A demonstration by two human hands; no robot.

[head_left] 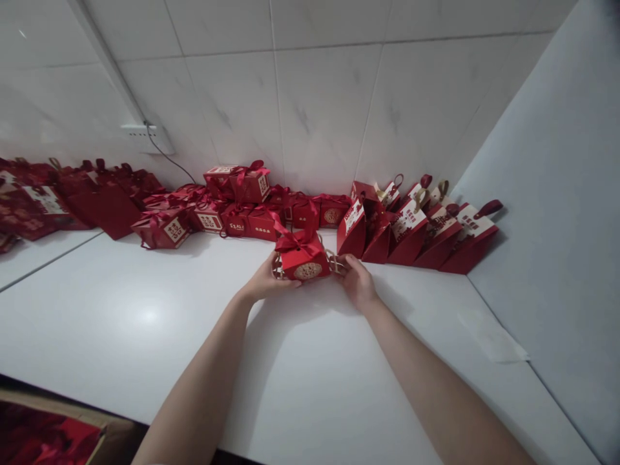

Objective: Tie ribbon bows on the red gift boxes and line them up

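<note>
— Where is the small red gift box (303, 259) with the bow?

— On the white counter (145, 310), near the tiled back wall (320, 97). The left hand (265, 281) cups its left side, fingers curled against it; the right hand (356, 279) pinches the gold cut-out flap (335, 263) at its right.

— And around it?

— Just behind, a heap of ribboned red boxes (232, 200); to the right a leaning row of red bags (426, 226). More red bags (72, 200) stand far left — under a wall socket (140, 131).
</note>
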